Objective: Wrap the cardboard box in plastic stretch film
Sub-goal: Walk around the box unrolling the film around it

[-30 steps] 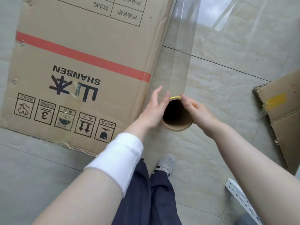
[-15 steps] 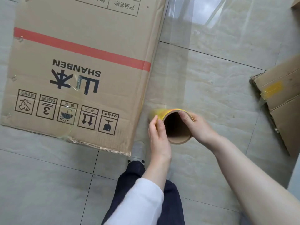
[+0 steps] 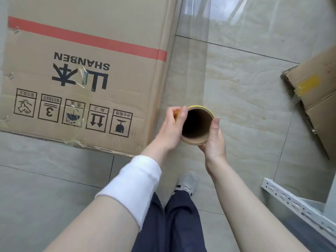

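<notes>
Fingers (image 3: 215, 125) on roll (image 3: 197, 124) between box (image 3: 91, 51) and carton (image 3: 318, 102)

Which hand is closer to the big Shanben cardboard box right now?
Left. The left hand grips the film roll just beside the cardboard box; the right hand holds the roll's other side, farther from the box.

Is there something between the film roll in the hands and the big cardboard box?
Nothing visible does. The left hand and right hand grip the film roll close beside the cardboard box.
</notes>
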Motion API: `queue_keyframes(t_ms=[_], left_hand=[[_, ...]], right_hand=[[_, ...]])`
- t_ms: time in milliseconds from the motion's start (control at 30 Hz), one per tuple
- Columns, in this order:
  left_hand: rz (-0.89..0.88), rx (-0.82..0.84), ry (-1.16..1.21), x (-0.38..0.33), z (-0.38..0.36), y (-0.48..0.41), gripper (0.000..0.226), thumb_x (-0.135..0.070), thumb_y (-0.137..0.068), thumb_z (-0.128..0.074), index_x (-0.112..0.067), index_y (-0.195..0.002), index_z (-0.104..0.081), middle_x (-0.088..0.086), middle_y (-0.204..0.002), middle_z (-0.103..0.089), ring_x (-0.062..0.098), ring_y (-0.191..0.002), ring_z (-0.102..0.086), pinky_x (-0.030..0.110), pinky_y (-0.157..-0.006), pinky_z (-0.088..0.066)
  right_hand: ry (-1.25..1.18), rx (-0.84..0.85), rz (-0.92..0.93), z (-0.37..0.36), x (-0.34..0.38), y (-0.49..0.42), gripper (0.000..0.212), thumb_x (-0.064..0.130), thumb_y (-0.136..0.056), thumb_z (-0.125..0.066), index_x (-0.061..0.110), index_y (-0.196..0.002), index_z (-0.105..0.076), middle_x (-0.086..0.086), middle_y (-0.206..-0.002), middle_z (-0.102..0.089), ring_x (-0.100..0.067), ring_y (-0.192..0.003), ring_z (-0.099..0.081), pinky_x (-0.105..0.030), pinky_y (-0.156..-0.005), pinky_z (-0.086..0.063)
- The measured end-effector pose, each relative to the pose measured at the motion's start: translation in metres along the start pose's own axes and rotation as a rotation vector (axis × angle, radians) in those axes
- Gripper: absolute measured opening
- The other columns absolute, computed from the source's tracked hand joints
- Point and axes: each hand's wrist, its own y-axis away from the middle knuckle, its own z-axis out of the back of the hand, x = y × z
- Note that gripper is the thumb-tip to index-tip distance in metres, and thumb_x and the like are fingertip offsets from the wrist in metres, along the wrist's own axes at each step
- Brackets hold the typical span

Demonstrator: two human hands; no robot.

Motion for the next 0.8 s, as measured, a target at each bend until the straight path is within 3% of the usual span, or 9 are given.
queue_keyframes(t_ms=[67, 133, 200, 300, 367, 467, 567, 700, 800], left_hand=[[-0.078, -0.106, 0.060, 0.016, -0.007, 0.026, 0.045, -0.043, -0.099, -0.025, -0.024, -0.138, -0.035, -0.017, -0.131, -0.038, 0.004, -0.129, -0.033, 0.014, -0.101, -0.023], [-0.087, -0.166, 0.082, 0.039, -0.011, 0.048, 0.051, -0.047, -0.094, -0.019, -0.030, -0.140, -0.032, -0.027, -0.135, -0.033, 0.003, -0.135, -0.027, 0.021, -0.109, -0.019], [0.001, -0.125, 0.125, 0.055, -0.014, 0.067, 0.052, -0.052, -0.091, -0.021, -0.033, -0.138, -0.033, -0.019, -0.144, -0.034, 0.006, -0.136, -0.029, 0.031, -0.113, -0.025], [0.105, -0.032, 0.027, 0.057, -0.011, 0.079, 0.046, -0.048, -0.096, -0.025, -0.018, -0.130, -0.034, -0.003, -0.141, -0.042, 0.008, -0.120, -0.042, 0.017, -0.090, -0.029], [0.107, -0.026, -0.139, 0.048, -0.004, 0.068, 0.038, -0.042, -0.097, -0.029, -0.011, -0.118, -0.038, 0.008, -0.133, -0.048, 0.019, -0.115, -0.046, 0.020, -0.071, -0.024], [0.033, -0.012, -0.200, 0.034, 0.002, 0.040, 0.035, -0.045, -0.096, -0.037, -0.013, -0.109, -0.037, 0.014, -0.145, -0.036, 0.021, -0.133, -0.036, 0.019, -0.081, -0.024], [-0.029, 0.084, -0.121, 0.029, 0.006, 0.029, 0.043, -0.050, -0.095, -0.036, -0.023, -0.128, -0.036, 0.004, -0.143, -0.041, 0.017, -0.133, -0.038, 0.020, -0.094, -0.025], [-0.113, 0.114, -0.202, 0.051, 0.008, 0.046, 0.063, -0.057, -0.088, -0.023, -0.028, -0.143, -0.033, -0.006, -0.144, -0.040, 0.003, -0.136, -0.028, 0.012, -0.102, -0.017], [-0.086, -0.027, -0.106, 0.077, 0.002, 0.084, 0.076, -0.074, -0.076, -0.012, -0.041, -0.143, -0.025, -0.019, -0.132, -0.034, -0.034, -0.111, -0.019, -0.009, -0.088, -0.011]], right_hand=[[0.213, 0.070, 0.063, 0.011, 0.003, -0.002, 0.060, 0.082, -0.067, -0.035, 0.030, -0.080, -0.062, 0.004, -0.088, -0.065, -0.018, -0.092, -0.060, -0.040, -0.090, -0.048], [0.353, 0.269, 0.069, 0.021, 0.009, 0.000, 0.044, 0.067, -0.083, -0.042, 0.031, -0.068, -0.063, 0.007, -0.071, -0.057, -0.016, -0.076, -0.052, -0.036, -0.080, -0.049], [0.468, 0.422, 0.086, 0.028, 0.014, 0.003, 0.038, 0.055, -0.089, -0.042, 0.035, -0.066, -0.064, 0.014, -0.066, -0.057, -0.013, -0.072, -0.050, -0.030, -0.075, -0.045], [0.625, 0.445, 0.148, 0.030, 0.012, 0.003, 0.031, 0.052, -0.089, -0.043, 0.033, -0.095, -0.067, 0.015, -0.099, -0.066, -0.009, -0.098, -0.056, -0.023, -0.086, -0.041], [0.570, 0.442, 0.145, 0.028, 0.005, 0.005, 0.032, 0.050, -0.090, -0.044, 0.028, -0.102, -0.064, 0.010, -0.106, -0.064, -0.010, -0.105, -0.055, -0.013, -0.085, -0.040], [0.338, 0.393, 0.075, 0.025, -0.006, 0.003, 0.055, 0.058, -0.086, -0.040, 0.025, -0.128, -0.053, 0.014, -0.133, -0.050, -0.008, -0.126, -0.045, -0.023, -0.105, -0.035], [0.102, 0.311, 0.018, 0.023, -0.028, 0.009, 0.069, 0.068, -0.085, -0.030, 0.033, -0.145, -0.025, 0.022, -0.141, -0.028, -0.007, -0.136, -0.029, -0.037, -0.113, -0.027], [-0.052, 0.153, -0.009, 0.015, -0.059, 0.037, 0.093, 0.083, -0.067, -0.041, 0.027, -0.140, -0.038, 0.001, -0.145, -0.043, -0.015, -0.133, -0.040, -0.042, -0.109, -0.035], [0.085, 0.210, 0.007, 0.018, -0.063, 0.052, 0.094, 0.083, -0.064, -0.040, 0.025, -0.137, -0.043, 0.003, -0.142, -0.048, -0.013, -0.131, -0.042, -0.040, -0.112, -0.031]])
